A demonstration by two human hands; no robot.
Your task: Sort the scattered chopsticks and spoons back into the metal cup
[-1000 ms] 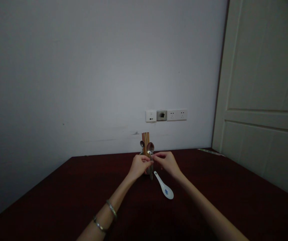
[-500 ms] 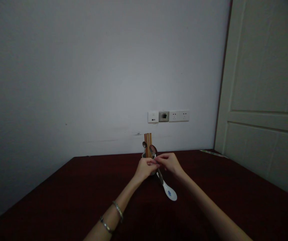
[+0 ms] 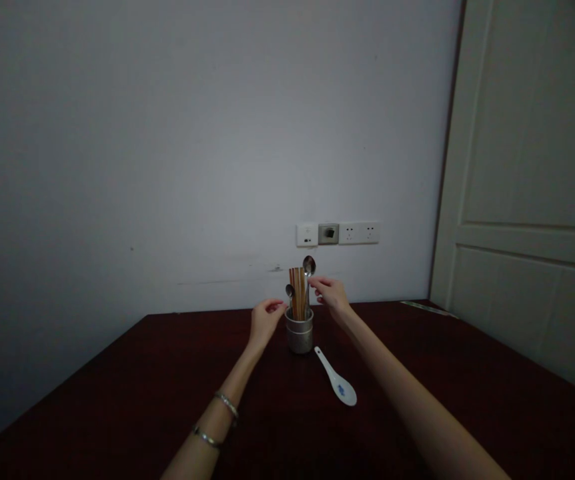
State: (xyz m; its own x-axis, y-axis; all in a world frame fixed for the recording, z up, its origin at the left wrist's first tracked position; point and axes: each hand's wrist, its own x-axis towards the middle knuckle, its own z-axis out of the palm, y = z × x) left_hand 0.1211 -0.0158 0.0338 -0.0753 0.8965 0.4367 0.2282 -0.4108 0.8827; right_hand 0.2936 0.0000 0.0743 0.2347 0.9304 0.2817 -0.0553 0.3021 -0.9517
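Note:
A metal spoon point(image 3: 309, 267) stands bowl-up, its handle reaching down into a grey metal cup point(image 3: 299, 337). My right hand point(image 3: 330, 293) pinches that spoon's handle just below the bowl. Inside the cup, several wooden chopsticks point(image 3: 297, 293) and a smaller metal spoon point(image 3: 289, 291) stand upright. To the left of the cup, my left hand point(image 3: 266, 321) has its fingers slightly apart and its fingertips close to the rim; whether they touch it I cannot tell. A white soup spoon point(image 3: 340, 385) with a blue mark lies on the table in front of the cup.
The dark red table point(image 3: 157, 387) meets a pale wall behind the cup. Wall sockets point(image 3: 359, 233) sit above the table's back edge. At the right stands a white panelled door point(image 3: 527, 200), near a thin flat strip point(image 3: 430, 309) on the table.
My right hand has risen with the metal spoon, which went from tilted in front of the cup to upright in it. My left hand has let go of the spoon and moved left.

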